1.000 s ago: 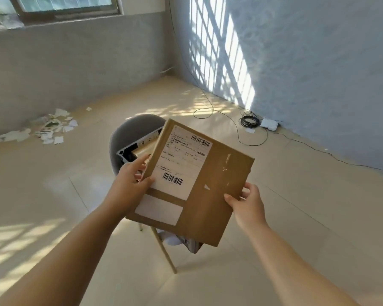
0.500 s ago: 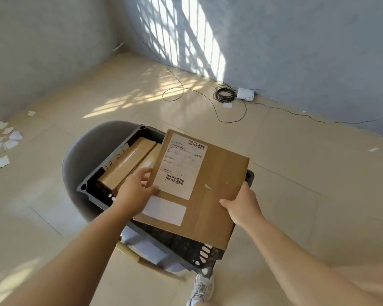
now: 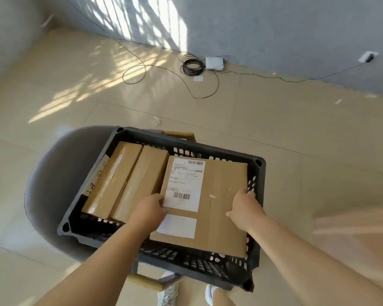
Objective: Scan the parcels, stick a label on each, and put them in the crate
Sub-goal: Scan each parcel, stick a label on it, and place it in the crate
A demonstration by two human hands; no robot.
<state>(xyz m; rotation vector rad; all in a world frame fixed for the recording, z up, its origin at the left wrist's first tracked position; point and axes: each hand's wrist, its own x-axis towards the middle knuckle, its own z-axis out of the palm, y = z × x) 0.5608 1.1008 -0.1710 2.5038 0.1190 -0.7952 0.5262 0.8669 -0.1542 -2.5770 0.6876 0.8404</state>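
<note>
A flat brown cardboard parcel (image 3: pixel 221 195) lies in the right half of the black perforated crate (image 3: pixel 260 195). It carries a printed shipping label (image 3: pixel 186 180) with barcodes and a blank white label (image 3: pixel 177 226) below it. My left hand (image 3: pixel 149 212) grips the parcel's left edge, thumb on top. My right hand (image 3: pixel 244 208) grips its right edge beside the crate wall. Two long brown parcels (image 3: pixel 124 182) lie side by side in the crate's left half.
The crate stands on a grey chair (image 3: pixel 51 191) with wooden legs. A coiled black cable (image 3: pixel 191 66) and a white box (image 3: pixel 215 62) lie on the tiled floor by the grey wall. My shoes (image 3: pixel 168 294) show below the crate.
Both hands have carried the flat parcel down from chest height into the right half of the crate. The camera has tilted down over the crate.
</note>
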